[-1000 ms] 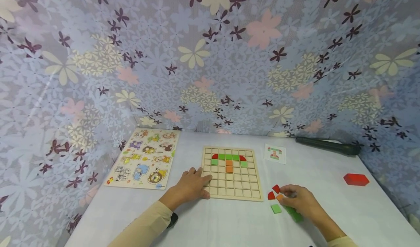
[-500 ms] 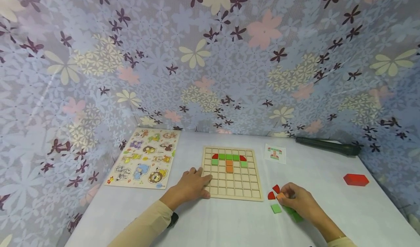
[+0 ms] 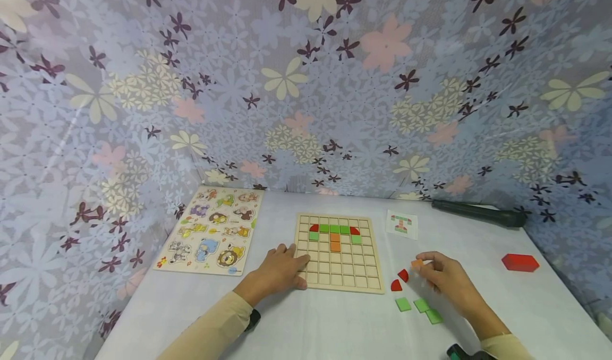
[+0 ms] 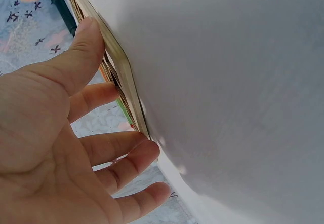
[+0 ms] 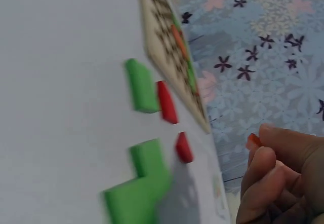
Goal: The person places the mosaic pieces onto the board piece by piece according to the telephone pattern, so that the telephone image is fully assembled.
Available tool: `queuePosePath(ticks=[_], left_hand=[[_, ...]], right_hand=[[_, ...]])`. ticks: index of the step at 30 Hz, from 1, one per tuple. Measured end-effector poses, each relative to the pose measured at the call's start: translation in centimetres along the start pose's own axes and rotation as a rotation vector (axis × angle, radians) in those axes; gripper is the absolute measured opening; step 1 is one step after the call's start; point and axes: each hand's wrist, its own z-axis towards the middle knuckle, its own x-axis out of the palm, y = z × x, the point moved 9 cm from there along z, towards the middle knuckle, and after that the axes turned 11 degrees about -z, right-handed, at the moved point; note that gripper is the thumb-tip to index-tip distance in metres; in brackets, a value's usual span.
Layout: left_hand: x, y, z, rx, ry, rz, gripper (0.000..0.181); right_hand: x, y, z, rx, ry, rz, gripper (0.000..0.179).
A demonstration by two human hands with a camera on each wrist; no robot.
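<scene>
My right hand (image 3: 448,279) pinches a small orange square tile (image 3: 417,264) between thumb and fingertips, raised over the table. In the right wrist view the orange tile (image 5: 253,141) shows only as a bit between the fingertips. Two red quarter-round tiles (image 3: 396,285) and several green square tiles (image 3: 403,304) lie below and left of that hand. My left hand (image 3: 281,270) rests at the left edge of the wooden grid board (image 3: 382,275), fingers loosely extended along its rim (image 4: 119,57). Green, red and orange tiles fill some upper cells of the board, including an orange tile (image 3: 335,246).
A pattern card (image 3: 401,224) lies right of the board. Behind it is a long dark green tapered object (image 3: 478,213); a red block (image 3: 519,263) lies at the far right. An animal puzzle board (image 3: 207,230) sits at the left. A flowered cloth (image 3: 306,110) hangs behind the table.
My right hand has picked up the orange tile from among the loose pieces and moved up and slightly right, uncovering the green tiles. My left hand has stayed in place.
</scene>
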Motion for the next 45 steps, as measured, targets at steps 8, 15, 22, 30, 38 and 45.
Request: queuePosePath(ticks=[8, 15, 22, 30, 38, 45], left_hand=[[0.2, 0.2, 0.0, -0.016, 0.009, -0.014, 0.069], [0.1, 0.2, 0.0, -0.017, 0.004, 0.007, 0.070], [0.2, 0.2, 0.1, -0.012, -0.001, 0.021, 0.070], [0.1, 0.2, 0.1, -0.017, 0.001, 0.014, 0.070], [0.2, 0.1, 0.1, -0.014, 0.002, 0.022, 0.070], [0.1, 0.3, 0.1, -0.010, -0.004, 0.019, 0.069]], right_hand=[[-1.5, 2.6, 1.4, -0.037, -0.054, 0.114, 0.061], [-1.1, 5.3, 2.2, -0.125, -0.011, 0.202, 0.061], [-0.1, 8.0, 2.9, -0.211, 0.018, 0.239, 0.057], [1.4, 10.4, 3.7, -0.242, 0.050, 0.242, 0.052], [3.1, 12.2, 4.6, -0.266, 0.094, 0.271, 0.051], [5.1, 13.0, 5.4, -0.278, 0.131, 0.312, 0.047]])
